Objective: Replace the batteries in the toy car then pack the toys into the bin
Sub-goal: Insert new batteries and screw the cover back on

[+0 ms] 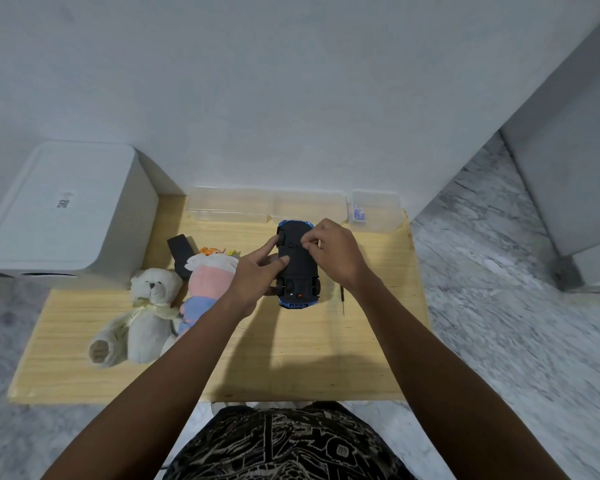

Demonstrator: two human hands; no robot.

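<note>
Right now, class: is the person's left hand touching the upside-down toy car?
Touching. The head view shows the left hand gripping the toy car, its thumb lying across the black underside and a finger on the far wheel, no gap between them.

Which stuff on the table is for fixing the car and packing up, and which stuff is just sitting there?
For the job:
toy car, upside down, held by left hand and right hand
screwdriver
teddy bear
pink doll
white bin

Just lying about:
clear boxes
black object behind the doll
</note>
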